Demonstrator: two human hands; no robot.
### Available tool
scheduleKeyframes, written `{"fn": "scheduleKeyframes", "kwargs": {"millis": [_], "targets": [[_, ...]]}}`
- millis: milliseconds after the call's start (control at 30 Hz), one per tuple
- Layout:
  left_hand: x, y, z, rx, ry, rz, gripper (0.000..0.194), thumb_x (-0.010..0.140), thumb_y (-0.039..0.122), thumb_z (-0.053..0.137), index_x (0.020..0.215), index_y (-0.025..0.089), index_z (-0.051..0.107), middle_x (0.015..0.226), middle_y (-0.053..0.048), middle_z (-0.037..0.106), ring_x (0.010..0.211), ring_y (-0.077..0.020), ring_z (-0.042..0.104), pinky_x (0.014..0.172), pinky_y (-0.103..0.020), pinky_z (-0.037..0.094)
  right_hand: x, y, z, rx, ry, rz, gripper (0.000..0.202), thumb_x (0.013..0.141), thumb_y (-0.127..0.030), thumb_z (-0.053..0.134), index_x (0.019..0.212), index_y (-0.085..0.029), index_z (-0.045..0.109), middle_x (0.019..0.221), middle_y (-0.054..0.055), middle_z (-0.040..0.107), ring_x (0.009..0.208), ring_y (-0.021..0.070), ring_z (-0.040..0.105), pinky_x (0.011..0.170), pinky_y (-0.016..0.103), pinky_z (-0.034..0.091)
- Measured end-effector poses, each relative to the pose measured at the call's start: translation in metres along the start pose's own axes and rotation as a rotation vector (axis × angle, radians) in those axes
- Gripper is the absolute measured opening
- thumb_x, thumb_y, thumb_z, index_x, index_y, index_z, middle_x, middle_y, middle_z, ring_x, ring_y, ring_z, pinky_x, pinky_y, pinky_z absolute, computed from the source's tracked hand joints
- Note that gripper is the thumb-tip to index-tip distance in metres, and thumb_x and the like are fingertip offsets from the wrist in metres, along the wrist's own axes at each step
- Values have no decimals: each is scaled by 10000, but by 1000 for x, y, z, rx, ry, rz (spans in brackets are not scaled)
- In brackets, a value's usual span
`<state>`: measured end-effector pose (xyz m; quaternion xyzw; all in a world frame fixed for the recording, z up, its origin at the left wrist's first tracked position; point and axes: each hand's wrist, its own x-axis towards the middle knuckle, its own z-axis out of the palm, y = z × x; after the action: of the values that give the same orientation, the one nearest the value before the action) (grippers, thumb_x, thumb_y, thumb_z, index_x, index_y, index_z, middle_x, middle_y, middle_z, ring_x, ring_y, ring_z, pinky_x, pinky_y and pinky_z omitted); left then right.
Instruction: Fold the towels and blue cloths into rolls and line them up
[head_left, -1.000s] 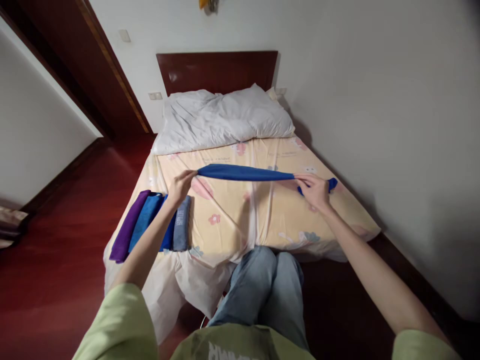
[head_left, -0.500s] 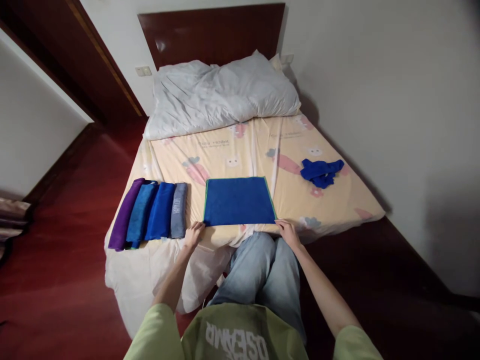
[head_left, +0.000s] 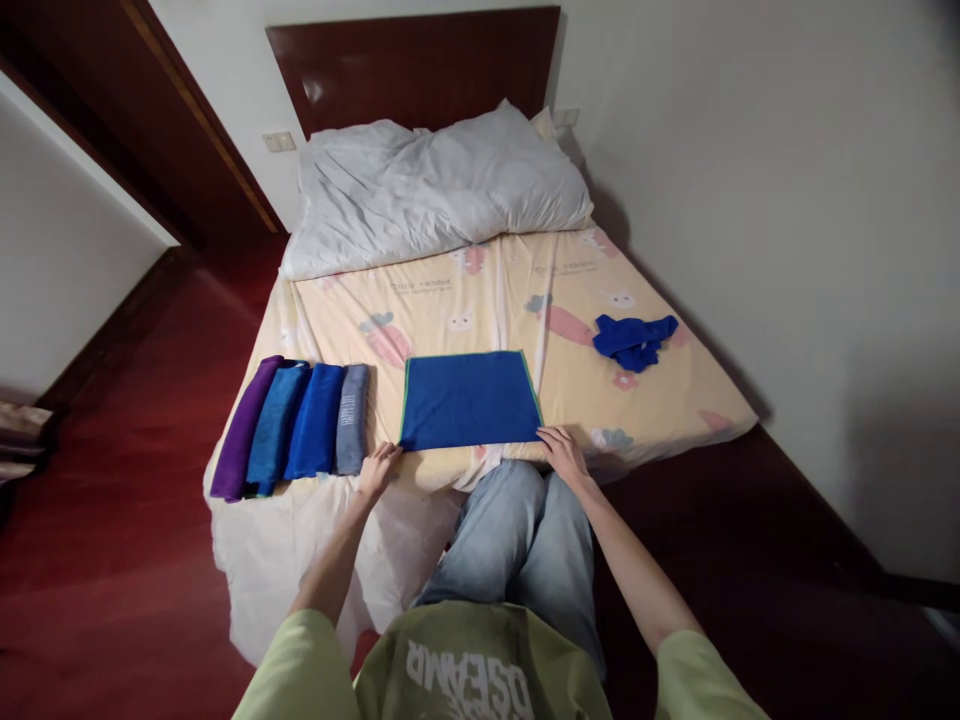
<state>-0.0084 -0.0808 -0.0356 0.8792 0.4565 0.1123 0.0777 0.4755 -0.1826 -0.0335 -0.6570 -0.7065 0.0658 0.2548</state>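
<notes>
A dark blue cloth (head_left: 471, 400) with green edging lies flat near the front edge of the bed. My left hand (head_left: 380, 467) has its fingers closed on the cloth's near left corner. At the near right corner, my right hand (head_left: 562, 452) pinches the cloth. Left of it, rolled or folded towels lie side by side: purple (head_left: 247, 430), teal (head_left: 277, 428), bright blue (head_left: 317, 420) and grey (head_left: 352, 420). A crumpled blue cloth (head_left: 634, 342) rests on the right part of the bed.
The bed has a patterned yellow sheet (head_left: 457, 290). A white quilt (head_left: 442, 190) is bunched against the dark headboard (head_left: 420, 65). White fabric (head_left: 277, 570) hangs off the front left. My knees touch the front edge.
The whole view has shifted slightly. My hands remain at the near corners of the dark blue cloth, which stays spread flat.
</notes>
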Motion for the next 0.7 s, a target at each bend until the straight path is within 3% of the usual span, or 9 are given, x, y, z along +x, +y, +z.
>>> {"fn": "scheduleKeyframes", "kwargs": {"millis": [100,233,367,467,700], "targets": [[9,3,6,-100,101,61,268,994,184,460,1093,212,708,1023,-96,680,1058,-224,632,926,-353,563,4,-2,6,-49,-14,5,470,855,-30,472,1181,-207,761,1229,101,705,1140,289,637,1035,481,536],[23,4,21,-271,160,125,363,973,160,429,1232,207,679,1356,-93,639,1343,-231,533,1144,-462,471,9,1,16,-26,8,-3,527,824,15,436,1202,-175,750,1257,106,694,1169,272,635,1074,460,527],[35,-2,36,-340,122,110,465,925,105,398,1300,192,660,1414,-89,623,1410,-215,493,1196,-504,422,15,9,21,23,-2,-36,537,823,22,411,1204,-150,748,1280,113,691,1213,257,637,1107,451,518],[35,-8,36,-344,91,129,489,910,101,406,1329,183,644,1419,-96,621,1410,-217,499,1212,-523,394,14,17,18,53,-21,-21,525,837,5,410,1208,-148,748,1273,119,698,1209,255,653,1097,451,534],[4,-11,26,-416,-20,186,468,962,138,412,1373,238,613,1464,-45,585,1428,-175,471,1244,-461,350,-18,31,11,144,-79,-74,540,830,-12,403,1212,-174,749,1265,87,707,1198,232,667,1114,437,525]]}}
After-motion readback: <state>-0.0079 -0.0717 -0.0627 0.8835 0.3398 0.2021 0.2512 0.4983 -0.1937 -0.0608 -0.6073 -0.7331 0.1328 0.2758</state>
